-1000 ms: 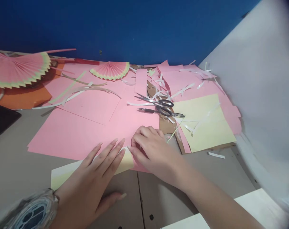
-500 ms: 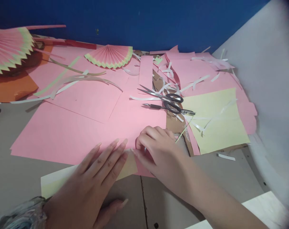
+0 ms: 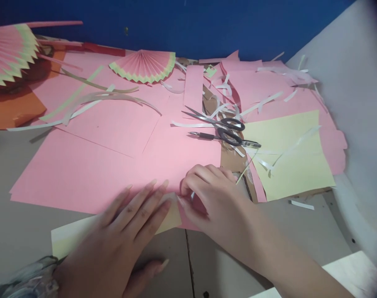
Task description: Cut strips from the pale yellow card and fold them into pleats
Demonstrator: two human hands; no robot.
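My left hand (image 3: 123, 231) lies flat, fingers stretched out, over a pale yellow paper strip (image 3: 62, 242) that overlaps the near edge of a large pink sheet (image 3: 114, 174). The strip's right end (image 3: 174, 215) shows beside the fingertips. My right hand (image 3: 211, 194) is closed, thumb and fingers curled together right beside that end. A small whitish bit shows between them, but what they grip is hidden. Beyond the right hand lie black-handled scissors (image 3: 228, 131) and a pen (image 3: 205, 135).
Folded pink paper fans with yellow-green edges, one (image 3: 143, 68) at the back and another (image 3: 11, 54) at left, lie among paper strips. At right a yellow sheet (image 3: 294, 161) rests over cardboard and pink paper. A blue wall (image 3: 176, 25) stands behind and a white panel (image 3: 362, 103) at right.
The view has shifted slightly. Both hands stay in nearly the same place on the papers, with the same pose; nothing else visibly moves.
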